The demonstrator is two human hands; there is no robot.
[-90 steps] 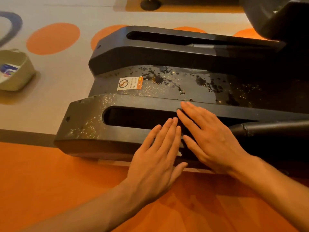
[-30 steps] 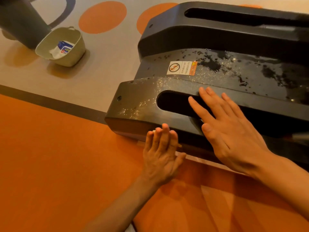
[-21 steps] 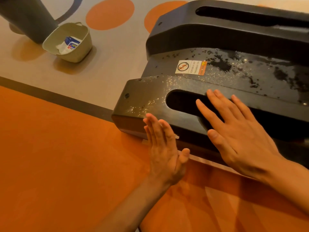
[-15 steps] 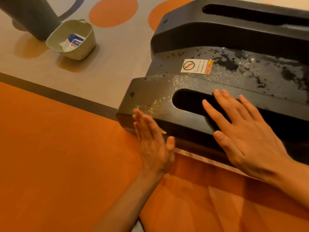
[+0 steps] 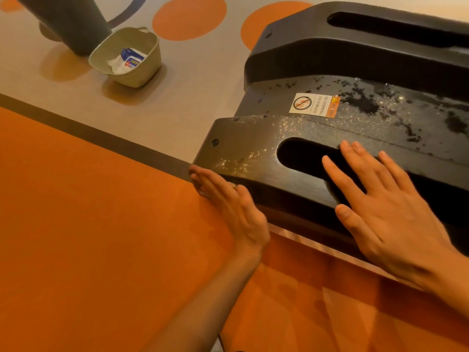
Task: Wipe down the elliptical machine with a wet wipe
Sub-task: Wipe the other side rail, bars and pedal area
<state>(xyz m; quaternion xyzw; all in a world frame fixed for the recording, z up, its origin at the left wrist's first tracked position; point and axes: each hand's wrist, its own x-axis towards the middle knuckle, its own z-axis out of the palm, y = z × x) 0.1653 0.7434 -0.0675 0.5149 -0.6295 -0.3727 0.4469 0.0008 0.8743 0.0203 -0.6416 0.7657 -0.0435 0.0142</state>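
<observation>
**Head view: flat palms on the elliptical's rear housing**

Head camera looks down on the black elliptical machine (image 5: 253,153), its rear end standing where orange carpet meets a grey strip. Left hand (image 5: 228,201) presses edge-on against the near side wall at the housing's rounded corner, fingers straight and together; a sliver of white, perhaps the wet wipe, peeks beneath them. Right hand (image 5: 380,207) lies spread flat across the slot (image 5: 299,156), gripping nothing. Left of the housing, open floor runs to a beige basket (image 5: 152,59) well apart.
</observation>
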